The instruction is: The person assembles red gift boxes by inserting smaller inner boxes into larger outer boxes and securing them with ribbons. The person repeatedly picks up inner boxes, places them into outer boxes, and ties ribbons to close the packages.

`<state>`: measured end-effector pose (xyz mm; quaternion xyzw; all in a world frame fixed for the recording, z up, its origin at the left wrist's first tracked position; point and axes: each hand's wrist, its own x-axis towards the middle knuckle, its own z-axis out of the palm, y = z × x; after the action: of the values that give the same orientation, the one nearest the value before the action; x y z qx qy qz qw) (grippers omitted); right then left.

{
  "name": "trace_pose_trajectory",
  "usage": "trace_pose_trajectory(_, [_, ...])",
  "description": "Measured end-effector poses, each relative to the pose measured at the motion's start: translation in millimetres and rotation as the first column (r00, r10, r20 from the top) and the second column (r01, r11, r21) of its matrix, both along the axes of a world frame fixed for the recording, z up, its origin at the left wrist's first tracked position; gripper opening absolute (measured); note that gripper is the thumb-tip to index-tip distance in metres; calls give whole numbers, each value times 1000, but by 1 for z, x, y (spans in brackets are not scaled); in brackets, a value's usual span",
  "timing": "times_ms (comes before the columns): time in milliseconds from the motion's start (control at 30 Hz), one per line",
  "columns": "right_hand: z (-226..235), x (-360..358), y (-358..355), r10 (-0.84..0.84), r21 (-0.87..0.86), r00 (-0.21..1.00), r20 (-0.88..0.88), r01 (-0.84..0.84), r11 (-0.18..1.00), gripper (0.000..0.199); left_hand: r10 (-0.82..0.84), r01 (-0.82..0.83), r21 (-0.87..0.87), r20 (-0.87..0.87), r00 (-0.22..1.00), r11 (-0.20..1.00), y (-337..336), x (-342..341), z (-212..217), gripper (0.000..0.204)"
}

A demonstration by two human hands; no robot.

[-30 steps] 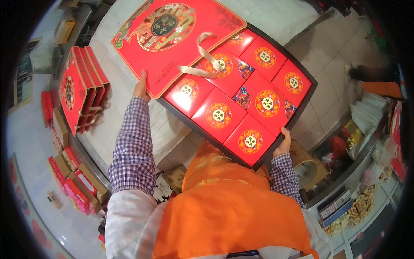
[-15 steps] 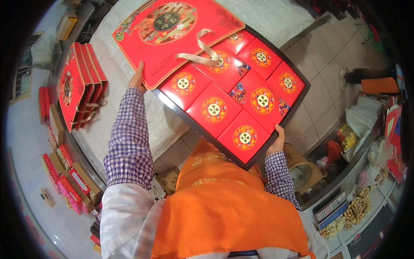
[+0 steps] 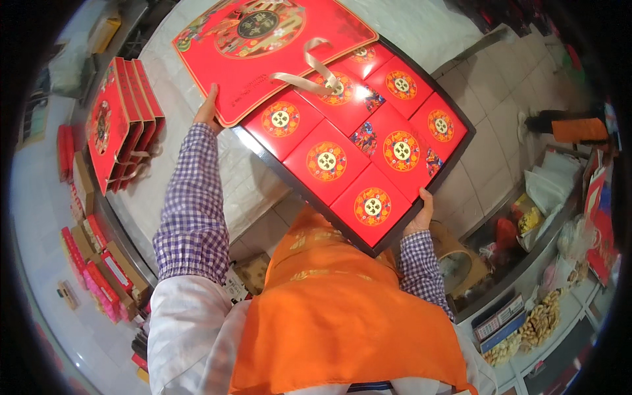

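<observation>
Between the two hands sits a big dark tray (image 3: 461, 141), held out over the near edge of the white-covered surface (image 3: 217, 164). Left hand (image 3: 208, 110) grips the tray's far-left corner, fingers curled up against the edge where the red lid (image 3: 263, 59) overlaps it. Right hand (image 3: 422, 216) clasps the near-right edge, thumb lying on the rim, close in to the orange vest (image 3: 342, 316). So the tray spans from one hand to the other, tilted across the view, part over the surface, part over the tiled floor (image 3: 500, 151).

Count the small red boxes (image 3: 327, 160) inside: seven show, each square with a round gold emblem, packed edge to edge; more may hide under the lid. One lid, lying across the tray's far-left part, with one beige ribbon handle (image 3: 309, 66) looping off it onto the boxes.

On the surface's left edge, three flat red gift boxes (image 3: 118, 125) stand side by side on their edges. Below that edge, more red packages (image 3: 92, 270) line the floor. Off to the right, a shelf holds trays of snacks (image 3: 540, 322) and bags.
</observation>
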<state>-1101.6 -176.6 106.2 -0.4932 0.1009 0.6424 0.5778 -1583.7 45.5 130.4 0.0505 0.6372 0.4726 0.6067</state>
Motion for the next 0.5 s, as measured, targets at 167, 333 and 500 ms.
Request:
trace_pose_trajectory(167, [1, -13, 3, 51, -122, 998, -24, -53, 991, 53, 40, -39, 127, 1, 999, 991, -7, 1, -12, 59])
trace_pose_trajectory(333, [-30, -12, -13, 245, -121, 960, -136, -261, 958, 58, 60, -31, 179, -157, 986, 983, -22, -13, -63, 71])
trace_pose_trajectory(500, [-50, -1, -25, 516, -55, 837, -182, -533, 844, 68, 47, -31, 154, -99, 994, 988, -22, -3, -70, 74])
